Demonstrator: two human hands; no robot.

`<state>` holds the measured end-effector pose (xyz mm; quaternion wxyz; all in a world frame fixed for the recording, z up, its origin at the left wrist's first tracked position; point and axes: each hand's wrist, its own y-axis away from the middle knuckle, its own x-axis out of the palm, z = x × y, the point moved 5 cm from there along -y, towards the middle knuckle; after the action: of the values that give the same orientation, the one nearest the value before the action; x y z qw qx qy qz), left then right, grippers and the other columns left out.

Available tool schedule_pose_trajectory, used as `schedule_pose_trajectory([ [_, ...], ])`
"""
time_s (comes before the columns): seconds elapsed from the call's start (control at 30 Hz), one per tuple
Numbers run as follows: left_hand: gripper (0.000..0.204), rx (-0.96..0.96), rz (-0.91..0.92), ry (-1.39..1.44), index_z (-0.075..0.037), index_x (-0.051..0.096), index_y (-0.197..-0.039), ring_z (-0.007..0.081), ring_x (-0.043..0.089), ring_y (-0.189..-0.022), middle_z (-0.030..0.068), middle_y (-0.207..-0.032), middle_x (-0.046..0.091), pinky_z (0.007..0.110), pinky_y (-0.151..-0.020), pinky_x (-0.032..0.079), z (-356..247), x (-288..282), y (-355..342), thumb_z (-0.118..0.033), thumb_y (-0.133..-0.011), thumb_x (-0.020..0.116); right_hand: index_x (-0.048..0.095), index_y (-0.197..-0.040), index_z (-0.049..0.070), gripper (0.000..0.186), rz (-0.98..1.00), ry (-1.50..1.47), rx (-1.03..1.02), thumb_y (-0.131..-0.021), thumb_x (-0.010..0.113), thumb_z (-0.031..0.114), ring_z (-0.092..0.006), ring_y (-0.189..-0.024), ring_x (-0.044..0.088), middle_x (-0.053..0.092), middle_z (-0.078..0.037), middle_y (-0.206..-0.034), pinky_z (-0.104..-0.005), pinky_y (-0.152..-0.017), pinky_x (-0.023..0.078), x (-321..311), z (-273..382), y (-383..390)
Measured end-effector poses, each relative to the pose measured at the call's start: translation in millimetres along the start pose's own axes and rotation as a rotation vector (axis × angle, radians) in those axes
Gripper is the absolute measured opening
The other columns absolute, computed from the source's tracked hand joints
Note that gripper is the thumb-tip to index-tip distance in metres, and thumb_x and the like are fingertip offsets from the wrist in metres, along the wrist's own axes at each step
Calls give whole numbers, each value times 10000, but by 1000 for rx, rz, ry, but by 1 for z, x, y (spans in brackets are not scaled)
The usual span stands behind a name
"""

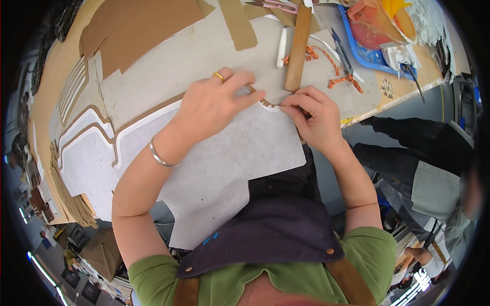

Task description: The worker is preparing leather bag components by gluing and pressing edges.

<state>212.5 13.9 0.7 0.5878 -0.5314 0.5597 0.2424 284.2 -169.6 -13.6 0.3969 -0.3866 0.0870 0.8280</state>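
A large white-backed panel (224, 148) with a brown folded edge lies partly on the table and overhangs its near side toward my lap. My left hand (212, 104), with a ring and a bangle, rests over its far edge. Thumb and bent fingers close around the brown edging there, the fingertips slightly blurred. To the right, my right hand (316, 117) pinches the panel's curved corner between thumb and index finger. Small notches show in the brown edging between the two hands. Similar white pieces with brown edges (87, 158) lie at the left.
A wooden bar (298, 48) lies just beyond my right hand. Near it are a white-handled tool (282, 48), orange twisted cord (339, 81) and dark tweezers (342, 51). A blue tray (365, 58) sits far right; brown sheets (138, 30) far left. Another person's dark-clothed legs (408, 135) are at right.
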Motion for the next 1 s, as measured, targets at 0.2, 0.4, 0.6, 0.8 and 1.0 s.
schedule_pose_trajectory([
  [0.2, 430, -47, -12, -49, -223, 747, -1086, 125, 594, -807, -42, -1028, 609, 263, -553, 513, -1, -2, 5, -47, -698, 693, 714, -858, 123, 78, 23, -8, 12, -796, 762, 133, -233, -749, 638, 641, -23, -827, -343, -629, 506, 0, 0, -3],
  [0.4, 410, 19, -86, -23, -216, 735, -1114, 146, 594, -882, -26, -1029, 606, 289, -653, 531, -11, -1, 10, -37, -748, 691, 708, -887, 114, 91, 86, -62, 64, -806, 744, 94, -194, -660, 623, 630, -26, -812, -317, -584, 492, -7, 3, -8],
  [0.6, 394, -72, -31, -73, -195, 733, -1114, 162, 605, -928, -21, -1049, 604, 293, -686, 534, -26, -2, 14, -64, -748, 669, 699, -934, 88, 149, 121, -36, 58, -796, 734, 44, -132, -565, 535, 585, -21, -784, -269, -541, 442, -6, -1, -14],
  [0.8, 343, -121, -80, -27, -137, 728, -1074, 175, 639, -993, -3, -1030, 641, 293, -719, 542, -32, 0, 32, -69, -748, 646, 699, -1062, 89, 320, -23, 178, -180, -753, 711, 7, -228, -836, 544, 576, -64, -937, -342, -766, 451, -1, 26, -11],
  [1.0, 292, -208, -189, 43, -68, 712, -1029, 208, 661, -1067, 25, -1062, 661, 321, -806, 555, -31, 2, 38, -50, -749, 633, 718, -1127, 114, 383, 24, 230, -217, -749, 719, 47, -278, -942, 527, 563, -99, -1023, -385, -845, 427, 21, 30, -1],
])
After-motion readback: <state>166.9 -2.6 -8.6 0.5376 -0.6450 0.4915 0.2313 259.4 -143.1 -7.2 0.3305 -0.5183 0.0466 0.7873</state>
